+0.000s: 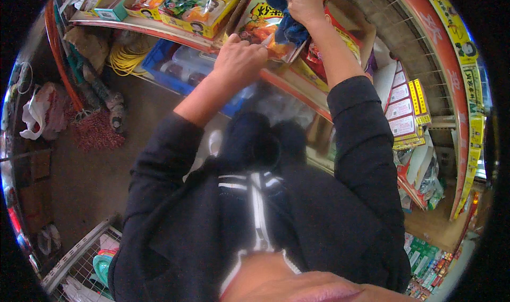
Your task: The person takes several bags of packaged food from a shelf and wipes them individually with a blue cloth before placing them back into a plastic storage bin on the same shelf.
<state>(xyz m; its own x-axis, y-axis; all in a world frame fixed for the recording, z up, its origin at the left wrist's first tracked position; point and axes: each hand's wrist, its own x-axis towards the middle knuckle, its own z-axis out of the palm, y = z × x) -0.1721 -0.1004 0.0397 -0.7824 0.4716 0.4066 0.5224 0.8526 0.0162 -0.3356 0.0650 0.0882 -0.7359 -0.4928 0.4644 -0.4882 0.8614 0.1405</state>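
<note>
My right hand (305, 5) holds a dark blue cloth (287, 27) that hangs over a yellow display box. Inside that box lie seasoning packets (257, 21) printed with pictures of food. My left hand (241, 59) is curled at the front edge of the same box, its fingertips hidden from view. Just left of it stands another yellow box of packets (197, 3), covered in clear film. Red packets (314, 57) lie in a box under my right forearm. The boxes rest on a shelf with a red front edge (179, 37).
Below the shelf sits a blue plastic crate (155, 61) near a coil of yellow cable (127, 59). A broom with reddish bristles (97, 130) leans at the left. Stacked cartons (402, 110) stand on the right. A wire-mesh rack (75, 258) is at the lower left.
</note>
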